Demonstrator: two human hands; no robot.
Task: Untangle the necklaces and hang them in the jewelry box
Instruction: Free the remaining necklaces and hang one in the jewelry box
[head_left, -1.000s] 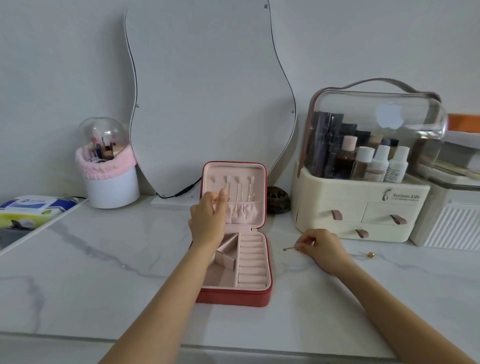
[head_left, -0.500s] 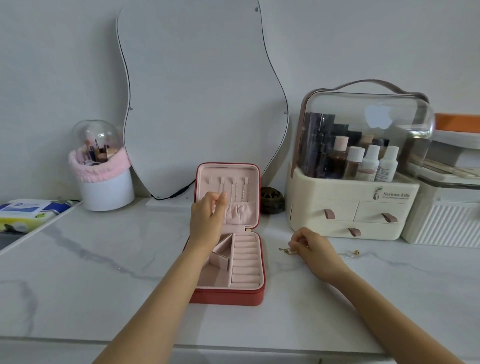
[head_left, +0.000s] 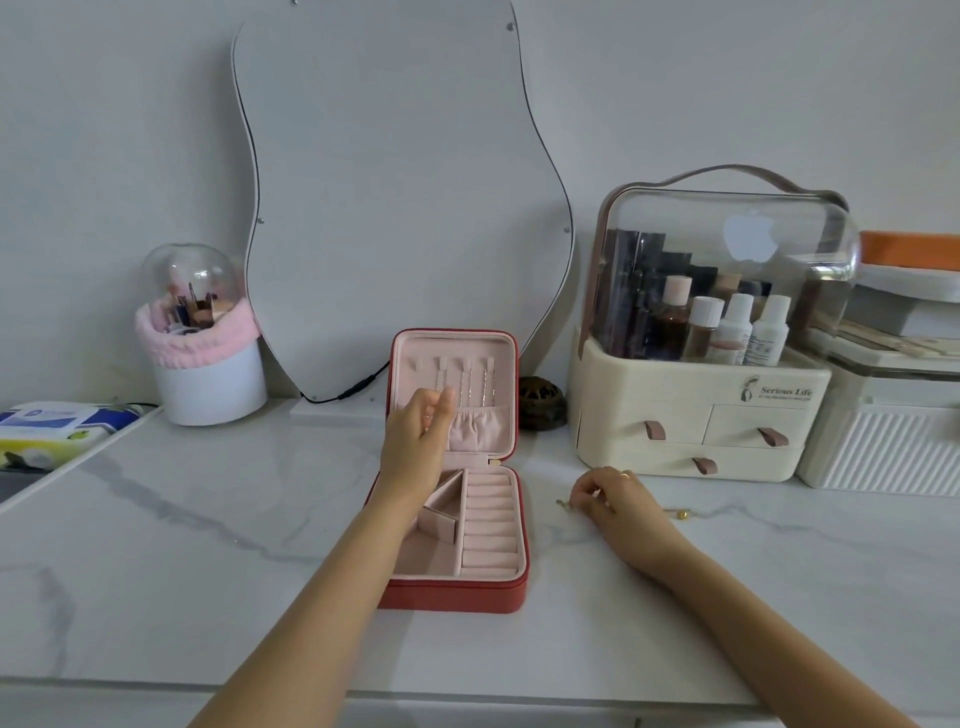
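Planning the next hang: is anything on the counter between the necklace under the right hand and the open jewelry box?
Nothing visible: bare marble separates the necklace from the jewelry box. The left hand is up at the lid's hooks.

A wavy mirror (head_left: 395, 197) leans on the wall at the back of the marble tabletop (head_left: 182, 561). Left of the mirror: a brush holder (head_left: 200, 338) and wipes (head_left: 52, 428). Right: a cosmetics organizer (head_left: 701, 343) and a white box (head_left: 893, 415).

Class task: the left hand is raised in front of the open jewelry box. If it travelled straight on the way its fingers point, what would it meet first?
Most likely the upright lid of the jewelry box, near its necklace hooks; the gap is unclear.
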